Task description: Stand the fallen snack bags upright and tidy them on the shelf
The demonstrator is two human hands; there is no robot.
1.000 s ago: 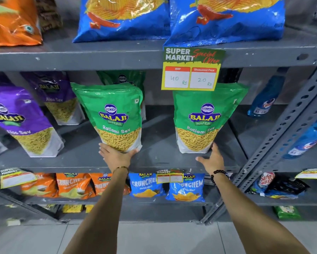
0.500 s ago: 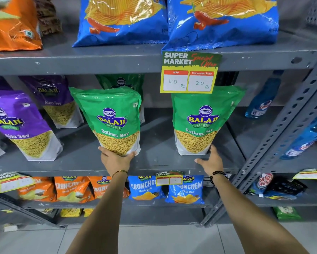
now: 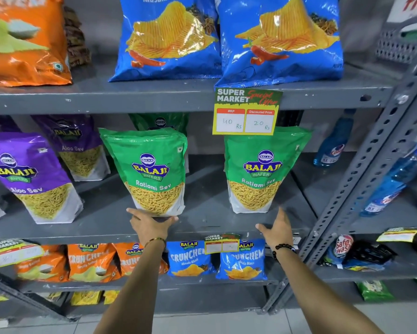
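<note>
Two green Ratlami Sev bags stand upright on the grey middle shelf [image 3: 205, 222]. My left hand [image 3: 152, 225] cups the base of the left green bag [image 3: 149, 165], fingers on one side and thumb on the other. The right green bag [image 3: 260, 169] stands about a bag's width away, leaning slightly. My right hand [image 3: 277, 231] is spread open just below its lower right corner, holding nothing; I cannot tell whether the fingertips touch it. A third green bag [image 3: 160, 121] stands behind the left one, mostly hidden.
Purple Aloo Sev bags [image 3: 29, 177] [image 3: 78, 150] lean on the left. A yellow price tag [image 3: 247, 113] hangs over the right bag's top. Blue chip bags [image 3: 168, 39] fill the upper shelf. Blue bottles [image 3: 332, 143] stand right, beyond the perforated post [image 3: 361, 179]. Crunchem bags [image 3: 190, 259] sit below.
My right hand has slipped down off the right bag's lower corner and opened. My left hand stays at the left bag's base. The view has tilted upward slightly.
</note>
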